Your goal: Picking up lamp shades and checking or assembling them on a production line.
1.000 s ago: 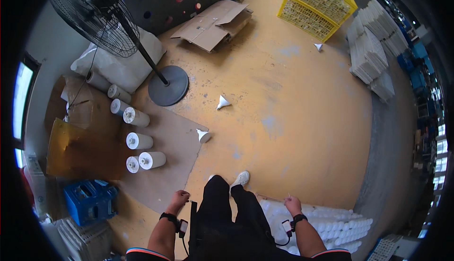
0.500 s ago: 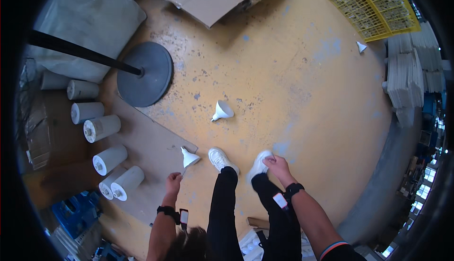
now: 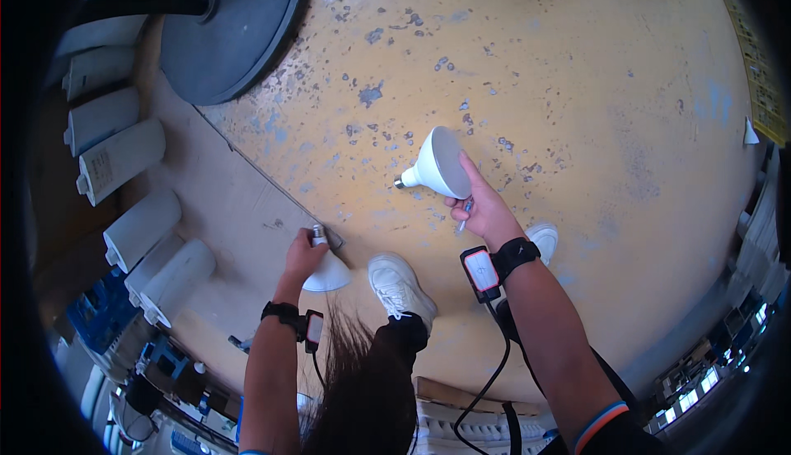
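Swinging right hand (image 3: pixel 488 212) from shoe (image 3: pixel 541 241) to tipped bulb (image 3: pixel 433 166), gripping its rim plus a thin stick (image 3: pixel 465 218) with half-curled fingers (image 3: pixel 470 168); pinching near bulb (image 3: pixel 328 274) by the neck with left hand (image 3: pixel 302 255).

Left head fisheye looks down from above, fairly near left hand (image 3: pixel 301 255), right hand (image 3: pixel 489 213), floor (image 3: pixel 585 68).

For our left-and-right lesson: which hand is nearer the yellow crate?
Right. The right hand, at a bulb, is left of the crate; the left hand is farther left, at another bulb.
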Demonstrator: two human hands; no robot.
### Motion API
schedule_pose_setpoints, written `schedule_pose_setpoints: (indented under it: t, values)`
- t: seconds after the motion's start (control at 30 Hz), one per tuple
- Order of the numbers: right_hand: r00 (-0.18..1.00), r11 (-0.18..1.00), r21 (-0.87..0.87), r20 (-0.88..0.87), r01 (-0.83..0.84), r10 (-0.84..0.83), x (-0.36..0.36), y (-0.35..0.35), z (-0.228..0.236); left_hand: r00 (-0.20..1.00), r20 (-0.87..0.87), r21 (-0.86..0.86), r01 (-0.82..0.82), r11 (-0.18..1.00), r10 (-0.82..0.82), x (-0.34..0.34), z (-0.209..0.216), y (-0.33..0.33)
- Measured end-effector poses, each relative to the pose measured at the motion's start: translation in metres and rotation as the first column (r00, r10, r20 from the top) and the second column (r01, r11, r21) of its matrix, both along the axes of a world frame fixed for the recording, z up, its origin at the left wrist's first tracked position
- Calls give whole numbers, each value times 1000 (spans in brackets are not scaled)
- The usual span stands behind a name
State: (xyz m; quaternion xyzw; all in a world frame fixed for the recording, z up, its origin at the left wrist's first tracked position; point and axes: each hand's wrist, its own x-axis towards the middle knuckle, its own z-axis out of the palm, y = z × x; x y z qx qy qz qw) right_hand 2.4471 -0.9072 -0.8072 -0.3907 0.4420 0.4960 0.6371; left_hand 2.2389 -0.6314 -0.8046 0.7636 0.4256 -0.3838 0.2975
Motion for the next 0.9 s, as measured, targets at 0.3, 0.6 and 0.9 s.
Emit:
schedule_pose_setpoints:
  t: [0.3, 0.6, 0.9]
  values:
    - [998, 995, 76, 30, -59, 57, -7, 7, -12, 799, 268, -631, -277, 725, 539, 116, 31, -71]
    - [992, 953, 301, 104, 42, -77, 19, -20, 78, 782, 277, -744, -193, 640, 558, 183, 129, -114]
    - [876, 891, 414, 339, 188, -343, 49, -122, 289, 753, 380, -877, 110, 467, 537, 241, 340, -171]
